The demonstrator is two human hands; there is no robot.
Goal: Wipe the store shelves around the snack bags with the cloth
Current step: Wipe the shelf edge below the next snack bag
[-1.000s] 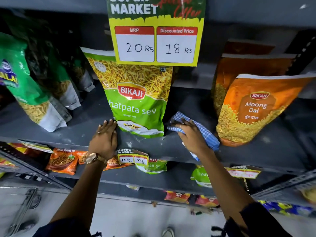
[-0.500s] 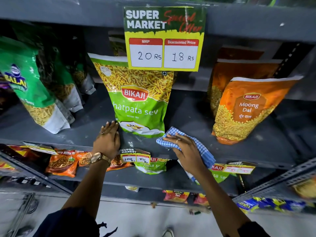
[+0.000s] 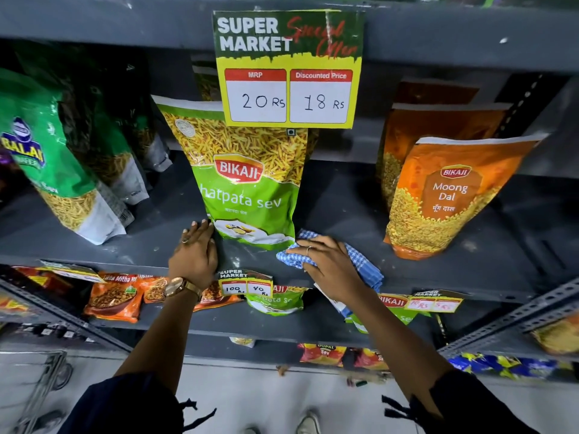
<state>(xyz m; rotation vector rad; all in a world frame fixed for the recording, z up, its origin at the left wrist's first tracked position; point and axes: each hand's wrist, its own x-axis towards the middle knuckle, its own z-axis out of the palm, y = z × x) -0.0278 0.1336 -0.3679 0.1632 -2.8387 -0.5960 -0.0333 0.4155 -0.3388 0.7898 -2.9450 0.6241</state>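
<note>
A green Bikaji chatpata sev bag (image 3: 247,189) stands in the middle of the dark grey shelf (image 3: 338,211). My right hand (image 3: 329,264) presses a blue-and-white checked cloth (image 3: 365,266) flat on the shelf's front edge, just right of the bag's base. My left hand (image 3: 195,255) rests palm down on the shelf, fingertips touching the bag's lower left corner. An orange Moong Dal bag (image 3: 451,195) stands to the right, with more orange bags behind it. Green Balaji bags (image 3: 47,164) lean at the left.
A yellow price sign (image 3: 288,70) hangs from the shelf above, over the sev bag's top. Lower shelves hold small snack packets (image 3: 116,296) and price tags (image 3: 246,281). A metal rack (image 3: 507,324) juts out at lower right. A wire trolley (image 3: 34,389) stands on the floor at left.
My right hand has slid the cloth leftward along the shelf front toward the sev bag's base. My left hand has stayed by the bag's left corner. The camera view has tilted slightly.
</note>
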